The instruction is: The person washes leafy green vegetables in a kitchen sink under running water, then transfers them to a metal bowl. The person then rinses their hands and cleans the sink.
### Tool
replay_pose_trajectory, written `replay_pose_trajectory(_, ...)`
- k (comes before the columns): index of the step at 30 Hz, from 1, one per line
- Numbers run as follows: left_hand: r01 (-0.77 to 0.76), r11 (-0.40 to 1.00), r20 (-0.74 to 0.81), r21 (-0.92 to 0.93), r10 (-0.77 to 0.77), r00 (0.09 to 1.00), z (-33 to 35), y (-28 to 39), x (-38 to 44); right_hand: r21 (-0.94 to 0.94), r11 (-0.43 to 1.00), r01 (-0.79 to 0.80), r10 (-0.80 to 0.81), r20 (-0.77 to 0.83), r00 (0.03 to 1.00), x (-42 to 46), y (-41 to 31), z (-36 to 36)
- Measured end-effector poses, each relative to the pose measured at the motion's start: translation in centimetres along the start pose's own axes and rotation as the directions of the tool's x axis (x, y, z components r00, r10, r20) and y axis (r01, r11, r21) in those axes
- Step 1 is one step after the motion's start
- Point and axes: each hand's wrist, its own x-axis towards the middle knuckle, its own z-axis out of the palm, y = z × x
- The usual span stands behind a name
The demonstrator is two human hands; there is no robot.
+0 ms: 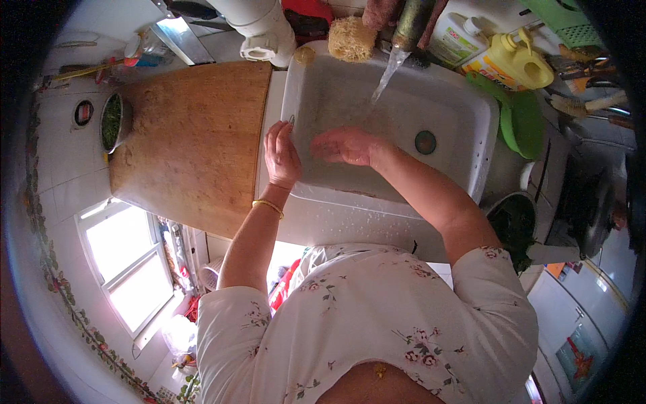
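Observation:
Water runs from the metal faucet (411,25) into a white ceramic sink (393,199). Over the left part of the basin is my right hand (348,145), empty, its fingers extended and slightly blurred. My left hand (282,154) is at the sink's left rim, its fingers bent around a small metal thing (291,120) that shows at the fingertips; what it is, I cannot tell. A round drain (425,142) lies in the basin floor. Water drops dot the sink's front edge.
Left of the sink lies a large wooden board (197,146), with a bowl of chopped greens (112,122) at its far left. A loofah (352,39) and a yellow bottle (515,60) stand behind the sink. To the right are a green plastic scoop (525,123) and a container of leafy greens (512,222).

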Motion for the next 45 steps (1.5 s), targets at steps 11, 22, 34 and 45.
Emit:
replay_pose_trajectory(11,0.029,1.0,-0.024,-0.011,-0.03,0.999,0.3,-0.3,-0.1,0.485,0.79,0.375,-0.389,-0.075,0.918,1.0,-3.5,-4.5)
replay_pose_trajectory(22,0.012,0.999,0.001,0.039,-0.012,1.0,0.5,-0.1,0.2,-0.854,0.477,-0.208,0.222,-0.112,0.969,-4.9,-4.9,-5.5)
replay_pose_trajectory(34,0.002,0.999,0.007,0.045,-0.002,1.0,0.8,-0.2,0.0,-0.109,0.994,0.017,-0.006,0.094,0.996,-5.3,-12.4,2.0)
replay_pose_trajectory(45,-0.027,0.998,-0.003,0.048,0.027,1.0,0.6,-0.3,0.1,-0.899,-0.314,-0.307,0.654,-0.439,0.616,-18.0,-8.7,-6.9)
